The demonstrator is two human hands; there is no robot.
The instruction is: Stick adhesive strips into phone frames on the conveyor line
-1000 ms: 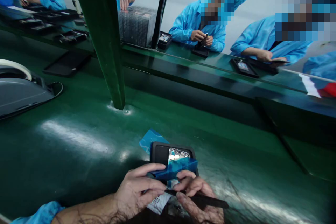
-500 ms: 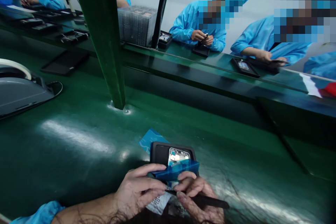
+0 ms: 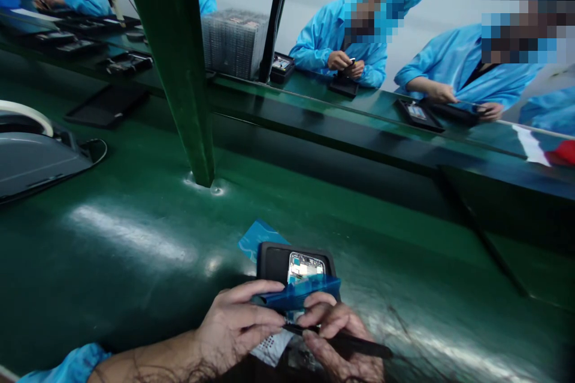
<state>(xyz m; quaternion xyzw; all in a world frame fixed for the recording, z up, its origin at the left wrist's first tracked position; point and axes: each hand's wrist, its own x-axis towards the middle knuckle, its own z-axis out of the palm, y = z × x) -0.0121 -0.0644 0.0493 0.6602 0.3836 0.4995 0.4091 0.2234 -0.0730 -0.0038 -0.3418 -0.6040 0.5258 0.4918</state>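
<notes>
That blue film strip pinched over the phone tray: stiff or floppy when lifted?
The blue film strip probably flexes easily: it looks thin and translucent. It seems light, since the left hand holds it by fingertips. It would likely crease if pushed against the black tray.

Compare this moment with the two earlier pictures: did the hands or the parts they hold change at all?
Hardly. The left hand keeps pinching the blue translucent film strip over the black rectangular tray; the right hand still grips the thin black stick tool. Across the belt, a co-worker's hand has shifted right.

I count my two hands [image 3: 233, 329] [image 3: 335, 335], one phone [image 3: 305, 266], one tray [image 3: 274, 260], one pen [image 3: 345, 344], three co-workers opposite.
</notes>
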